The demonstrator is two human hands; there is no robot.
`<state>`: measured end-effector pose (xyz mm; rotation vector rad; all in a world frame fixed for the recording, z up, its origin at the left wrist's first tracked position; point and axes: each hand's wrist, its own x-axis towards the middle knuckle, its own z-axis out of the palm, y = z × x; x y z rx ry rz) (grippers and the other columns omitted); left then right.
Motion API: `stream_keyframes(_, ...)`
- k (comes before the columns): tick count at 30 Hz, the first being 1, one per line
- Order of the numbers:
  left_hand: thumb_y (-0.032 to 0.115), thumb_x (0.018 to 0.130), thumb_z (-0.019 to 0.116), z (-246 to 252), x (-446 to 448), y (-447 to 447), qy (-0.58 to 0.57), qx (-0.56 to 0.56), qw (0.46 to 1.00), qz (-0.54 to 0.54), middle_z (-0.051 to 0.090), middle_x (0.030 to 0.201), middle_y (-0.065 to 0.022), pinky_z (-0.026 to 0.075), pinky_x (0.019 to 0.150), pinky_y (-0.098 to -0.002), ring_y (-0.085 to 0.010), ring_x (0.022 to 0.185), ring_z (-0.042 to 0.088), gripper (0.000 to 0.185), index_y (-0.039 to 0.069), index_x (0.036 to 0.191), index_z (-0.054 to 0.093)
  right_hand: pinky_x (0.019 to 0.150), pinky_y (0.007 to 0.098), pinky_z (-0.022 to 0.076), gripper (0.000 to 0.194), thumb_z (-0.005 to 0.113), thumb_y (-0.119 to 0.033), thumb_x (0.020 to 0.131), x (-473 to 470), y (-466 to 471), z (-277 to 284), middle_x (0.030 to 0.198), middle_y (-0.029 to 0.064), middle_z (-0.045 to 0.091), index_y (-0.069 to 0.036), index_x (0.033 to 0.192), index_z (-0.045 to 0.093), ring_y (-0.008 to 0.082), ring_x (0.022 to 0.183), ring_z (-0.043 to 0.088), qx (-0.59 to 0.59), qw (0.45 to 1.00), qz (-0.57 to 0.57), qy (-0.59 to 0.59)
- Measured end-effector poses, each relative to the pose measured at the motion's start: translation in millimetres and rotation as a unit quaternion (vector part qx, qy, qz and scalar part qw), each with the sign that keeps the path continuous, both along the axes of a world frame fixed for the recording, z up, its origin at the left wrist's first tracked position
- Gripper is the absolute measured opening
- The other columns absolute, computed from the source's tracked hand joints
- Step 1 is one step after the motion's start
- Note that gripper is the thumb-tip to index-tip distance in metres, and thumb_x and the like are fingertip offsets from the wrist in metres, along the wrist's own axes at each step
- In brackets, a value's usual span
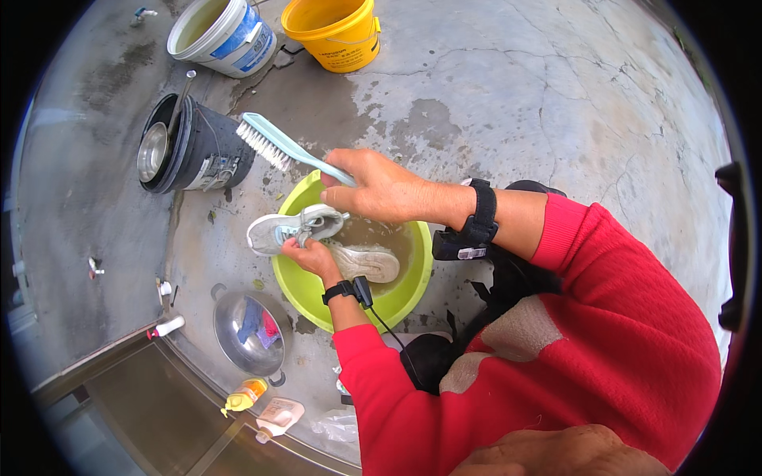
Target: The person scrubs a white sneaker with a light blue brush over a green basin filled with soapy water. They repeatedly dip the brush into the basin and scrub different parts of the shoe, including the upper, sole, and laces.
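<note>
My right hand (381, 187) grips the handle of a pale blue scrub brush (277, 143) with white bristles, raised over the far rim of a lime-green plastic basin (419, 285). Below it, my left hand (312, 256) holds a grey sneaker (268, 232) with light blue trim and laces, its toe sticking out past the basin's left rim. A second shoe (375, 265) lies sole up in the basin's murky water (396, 238), beside my left hand. The bristles do not touch the sneaker.
A dark bucket (223, 149) with a metal ladle (155, 152), a white bucket (250, 47) and a yellow bucket (345, 47) stand beyond the basin. At the lower left are a metal pot (226, 345) holding cloths, a yellow pump bottle (245, 395) and a pink bottle (283, 415).
</note>
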<state>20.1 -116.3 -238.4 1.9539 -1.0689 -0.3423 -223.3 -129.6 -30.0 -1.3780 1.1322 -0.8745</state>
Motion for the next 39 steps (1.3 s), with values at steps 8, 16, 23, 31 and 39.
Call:
stream_keyframes(8, -0.006, 0.073, 0.051, -49, -66, 32, -0.046, -0.005, 0.992, -0.116, 0.053, 0.1, -0.0204, 0.041, 0.088, -0.048, -0.0395, 0.094, 0.052, 0.033, -0.002, 0.105, 0.045, 0.072, 0.0358, 0.0485, 0.026, 0.063, -0.022, 0.089, -3, -2, -1, 0.086, 0.0143, 0.062, 0.0, 0.102, 0.058, 0.0209, 0.081, 0.061, -0.007, 1.0, 0.023, -0.003)
stream_keyframes(16, 0.015, 0.085, 0.073, -35, -79, 35, 0.199, 0.049, 0.969, -0.135, 0.058, 0.103, -0.0129, 0.049, 0.082, -0.0387, -0.0256, 0.094, 0.058, 0.036, 0.0, 0.106, 0.048, 0.075, 0.0418, 0.05, 0.025, 0.062, -0.022, 0.083, 6, 3, -3, 0.085, 0.02, 0.064, 0.001, 0.094, 0.06, 0.0338, 0.081, 0.064, -0.018, 0.999, 0.026, -0.021)
stream_keyframes(23, -0.002, 0.083, 0.065, -25, -66, 52, 0.453, 0.193, 0.866, 0.085, 0.051, 0.114, -0.014, 0.058, 0.07, -0.0363, -0.0258, 0.094, 0.059, 0.038, 0.001, 0.115, 0.046, 0.073, 0.0388, 0.0488, 0.025, 0.062, -0.021, 0.087, 3, 10, -2, 0.085, 0.0181, 0.062, 0.002, 0.097, 0.058, 0.0284, 0.079, 0.061, -0.061, 0.998, 0.025, -0.011)
stream_keyframes(31, -0.001, 0.083, 0.062, 49, -29, 52, 0.469, 0.126, 0.874, -0.007, 0.058, 0.102, -0.0101, 0.056, 0.074, -0.0418, -0.0237, 0.089, 0.061, 0.034, 0.003, 0.114, 0.05, 0.076, 0.0441, 0.0492, 0.02, 0.062, -0.014, 0.083, 1, 0, -8, 0.088, 0.0209, 0.064, -0.001, 0.097, 0.06, 0.0371, 0.084, 0.063, -0.085, 0.991, 0.019, 0.103)
stream_keyframes(39, 0.002, 0.083, 0.062, 168, 11, 51, 0.428, 0.076, 0.898, -0.063, 0.065, 0.094, -0.0103, 0.057, 0.068, -0.0347, -0.0215, 0.077, 0.065, 0.023, 0.004, 0.105, 0.056, 0.088, 0.0442, 0.05, 0.037, 0.072, -0.023, 0.077, 2, -16, -15, 0.103, 0.0221, 0.068, -0.001, 0.105, 0.065, 0.0369, 0.102, 0.065, -0.019, 0.975, 0.09, 0.201)
